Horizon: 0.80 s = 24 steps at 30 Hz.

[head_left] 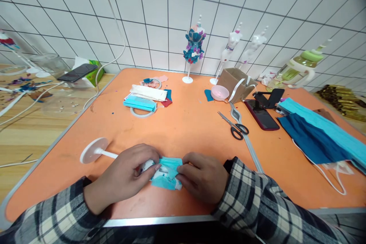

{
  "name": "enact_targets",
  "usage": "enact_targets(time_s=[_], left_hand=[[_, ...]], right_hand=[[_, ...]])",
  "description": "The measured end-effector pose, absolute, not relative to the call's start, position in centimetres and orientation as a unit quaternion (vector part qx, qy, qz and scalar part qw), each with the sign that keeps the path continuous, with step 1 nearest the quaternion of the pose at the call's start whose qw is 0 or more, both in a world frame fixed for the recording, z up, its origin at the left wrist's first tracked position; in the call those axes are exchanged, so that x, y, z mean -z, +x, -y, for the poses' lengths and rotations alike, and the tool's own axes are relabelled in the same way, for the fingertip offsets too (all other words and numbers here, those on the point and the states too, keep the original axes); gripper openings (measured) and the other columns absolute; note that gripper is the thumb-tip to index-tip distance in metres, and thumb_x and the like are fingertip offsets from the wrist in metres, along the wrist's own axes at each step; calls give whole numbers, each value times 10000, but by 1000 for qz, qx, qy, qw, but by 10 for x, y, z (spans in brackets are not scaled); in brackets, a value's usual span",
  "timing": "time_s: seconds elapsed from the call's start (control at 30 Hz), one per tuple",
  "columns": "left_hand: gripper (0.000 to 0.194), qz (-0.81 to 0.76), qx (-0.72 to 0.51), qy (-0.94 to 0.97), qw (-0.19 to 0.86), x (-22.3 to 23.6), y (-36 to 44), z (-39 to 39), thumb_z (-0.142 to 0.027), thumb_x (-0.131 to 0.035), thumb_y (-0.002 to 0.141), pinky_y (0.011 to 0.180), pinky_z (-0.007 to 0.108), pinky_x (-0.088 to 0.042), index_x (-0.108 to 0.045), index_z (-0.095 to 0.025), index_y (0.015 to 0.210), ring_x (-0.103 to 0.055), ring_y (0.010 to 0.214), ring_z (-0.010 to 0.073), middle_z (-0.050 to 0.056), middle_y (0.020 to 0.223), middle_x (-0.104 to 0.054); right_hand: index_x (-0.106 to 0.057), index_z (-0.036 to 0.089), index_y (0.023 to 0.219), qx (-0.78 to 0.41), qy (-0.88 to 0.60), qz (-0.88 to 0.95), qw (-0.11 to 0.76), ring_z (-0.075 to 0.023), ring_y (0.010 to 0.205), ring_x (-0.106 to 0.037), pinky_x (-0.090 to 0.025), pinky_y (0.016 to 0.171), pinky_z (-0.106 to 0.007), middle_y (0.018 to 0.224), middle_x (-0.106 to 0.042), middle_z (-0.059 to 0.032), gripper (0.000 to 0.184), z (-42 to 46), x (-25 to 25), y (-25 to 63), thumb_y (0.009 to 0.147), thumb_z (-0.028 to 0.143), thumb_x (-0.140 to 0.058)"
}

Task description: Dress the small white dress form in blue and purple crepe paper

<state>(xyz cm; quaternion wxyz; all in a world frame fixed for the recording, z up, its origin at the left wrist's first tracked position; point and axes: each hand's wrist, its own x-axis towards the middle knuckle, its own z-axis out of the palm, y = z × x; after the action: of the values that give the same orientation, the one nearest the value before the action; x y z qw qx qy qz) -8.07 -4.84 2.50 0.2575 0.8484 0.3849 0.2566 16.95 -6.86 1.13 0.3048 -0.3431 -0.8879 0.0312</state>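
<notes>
My left hand [122, 173] is closed around a small white doll mannequin on a stand, which lies on its side with its round base [92, 151] to the left. Most of the mannequin's body is covered by my fingers and by a piece of light blue fabric [165, 183]. That fabric is folded about the mannequin at the front of the orange table [183, 133]. At the fabric's right edge, my right hand [203, 177] pinches it between thumb and fingers. Both hands are close together, with the fabric between them.
Black-handled scissors [236, 126] lie right of centre. Behind them are a pink bowl [219, 92], a cardboard box [236, 82] and a phone [261, 115]. Folded fabrics [140, 103] lie back left; a decorated mannequin [194, 47] stands by the wall. Blue fabric [311, 137] covers the right side.
</notes>
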Motion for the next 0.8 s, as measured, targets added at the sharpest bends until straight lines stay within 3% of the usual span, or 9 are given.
enact_targets(time_s=[0.2,0.37,0.5,0.6,0.8], left_hand=[[146,-414,-257,837,247,-27,-77,49,-284,-548,950,688,263,-476,-628,-204,858,-627,753,157,17,826,-674],[157,-430,-252,837,227,-27,-74,49,-296,-551,947,666,262,-469,-632,-199,854,-618,718,153,9,794,-663],[126,-432,-256,836,220,-27,-74,49,-292,-563,939,682,265,-485,-651,-204,923,-638,751,161,15,838,-691],[133,-414,-261,843,221,-29,-74,48,-256,-550,938,726,273,-501,-665,-217,994,-660,818,171,22,905,-719],[156,-367,-255,872,202,-28,-79,46,-173,-515,908,740,289,-505,-660,-216,948,-656,827,176,27,894,-716]], right_hand=[[-670,194,812,-167,-393,844,324,-118,656,-585,-364,558,-245,849,-658,-18,80,66,-9,168,869,232,-629],[-674,204,846,-262,-440,799,315,-79,558,-497,-337,539,-226,810,-630,14,53,64,-11,165,804,174,-668],[-661,216,924,-273,-455,789,309,-71,544,-484,-328,547,-220,805,-629,28,170,63,-12,166,795,116,-612],[-648,212,888,-267,-453,797,298,-73,553,-490,-306,539,-223,793,-609,29,144,62,-11,167,789,122,-593],[-645,215,900,-193,-385,864,260,-109,606,-520,-272,531,-252,765,-621,12,123,61,-11,170,848,175,-542]])
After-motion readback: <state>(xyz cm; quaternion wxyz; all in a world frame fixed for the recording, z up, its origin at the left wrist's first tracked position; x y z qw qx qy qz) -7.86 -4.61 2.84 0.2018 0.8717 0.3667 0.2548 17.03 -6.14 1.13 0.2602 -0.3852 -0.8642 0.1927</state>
